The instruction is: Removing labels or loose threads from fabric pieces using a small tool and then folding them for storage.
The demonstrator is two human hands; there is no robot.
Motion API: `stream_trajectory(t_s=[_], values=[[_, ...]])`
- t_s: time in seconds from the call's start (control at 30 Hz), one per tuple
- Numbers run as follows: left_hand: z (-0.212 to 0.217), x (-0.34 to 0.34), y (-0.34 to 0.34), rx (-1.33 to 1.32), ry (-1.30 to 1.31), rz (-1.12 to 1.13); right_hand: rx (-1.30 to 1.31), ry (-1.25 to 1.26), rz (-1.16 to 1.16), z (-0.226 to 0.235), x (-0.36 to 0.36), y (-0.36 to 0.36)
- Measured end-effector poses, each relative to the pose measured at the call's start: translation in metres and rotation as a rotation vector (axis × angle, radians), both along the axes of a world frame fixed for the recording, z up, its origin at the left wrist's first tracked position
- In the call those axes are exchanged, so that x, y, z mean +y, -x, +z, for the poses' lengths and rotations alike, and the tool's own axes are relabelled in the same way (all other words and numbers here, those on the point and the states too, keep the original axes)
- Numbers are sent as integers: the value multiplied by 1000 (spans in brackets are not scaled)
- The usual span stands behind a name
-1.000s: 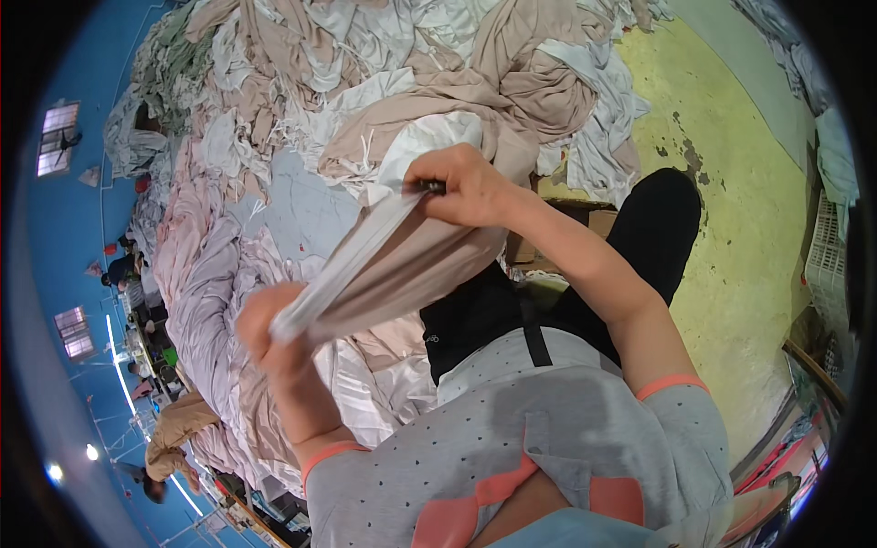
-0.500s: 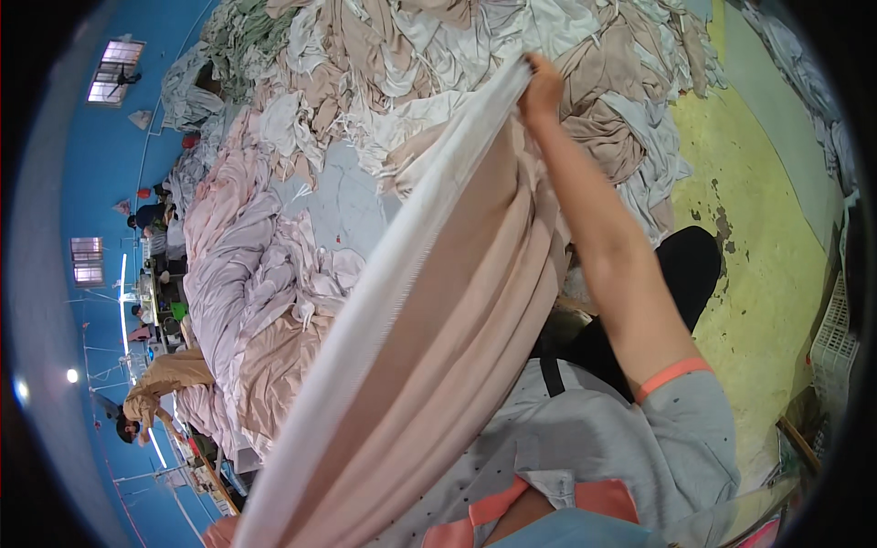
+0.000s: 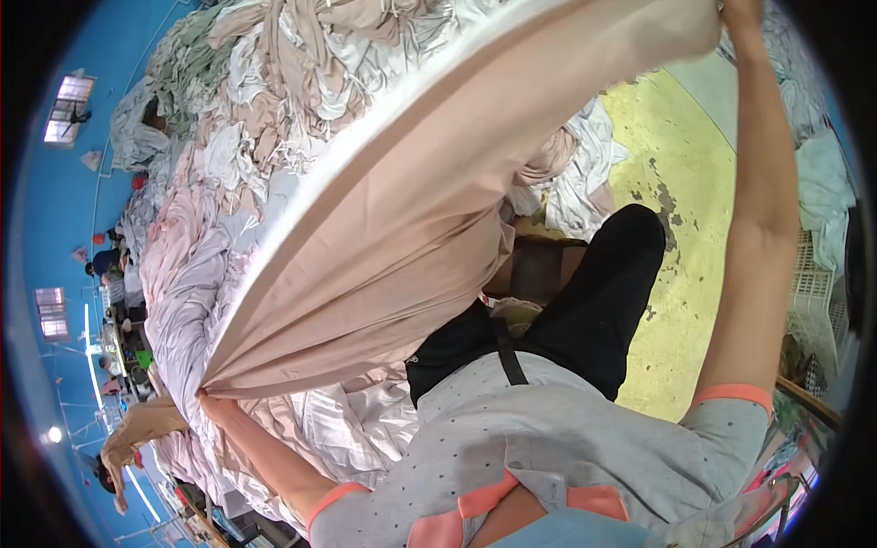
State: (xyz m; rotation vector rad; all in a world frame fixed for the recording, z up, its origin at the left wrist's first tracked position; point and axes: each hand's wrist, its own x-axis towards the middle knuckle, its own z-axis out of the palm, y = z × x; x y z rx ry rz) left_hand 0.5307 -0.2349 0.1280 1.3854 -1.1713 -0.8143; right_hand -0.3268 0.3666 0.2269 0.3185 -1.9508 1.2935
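The person stretches a large beige cloth with a pale white edge between both arms, spread wide across the view. The right hand is raised at the top edge of the picture and grips one end of the cloth, though only part of the hand shows there. The left hand is low on the left side, closed on the bunched opposite corner, where the fabric gathers into a point; the fingers themselves are mostly hidden by the cloth. The cloth hangs taut in the air between the two hands, sloping from upper right down to lower left, above the person's lap. Behind it lies a big heap of fabric in white, beige, pink and pale green, spreading over the left and upper part of the view. The person wears a grey dotted shirt with orange cuffs and black trousers. To the right is a yellow floor with worn dark patches.
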Motion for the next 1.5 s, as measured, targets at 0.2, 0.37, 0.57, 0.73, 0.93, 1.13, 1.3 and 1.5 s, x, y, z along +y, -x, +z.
stream_trajectory(t_s=[0.2, 0.37, 0.57, 0.73, 0.93, 1.13, 1.3, 1.5], values=[[-73, -25, 9, -311, -74, -202, -630, 59, 654, -149, 52, 21], [-65, -33, -12, -302, -123, -244, -864, 91, 509, -179, 40, 6], [-77, -44, -23, -319, -195, -247, -867, -95, 325, -207, 17, 32], [-95, -47, -27, -366, -241, -130, -816, -225, 323, -241, 16, 67], [-81, -27, -3, -408, -262, 78, -880, -105, 353, -257, 2, 92], [-52, 231, 289, -688, -201, -1076, -886, -40, 753, -204, -76, -17], [-108, 339, 362, -1227, 422, -1303, -707, -156, 1049, -173, -154, -150], [-130, 292, 435, -1377, 658, -870, -731, -175, 1099, -174, -150, -158]])
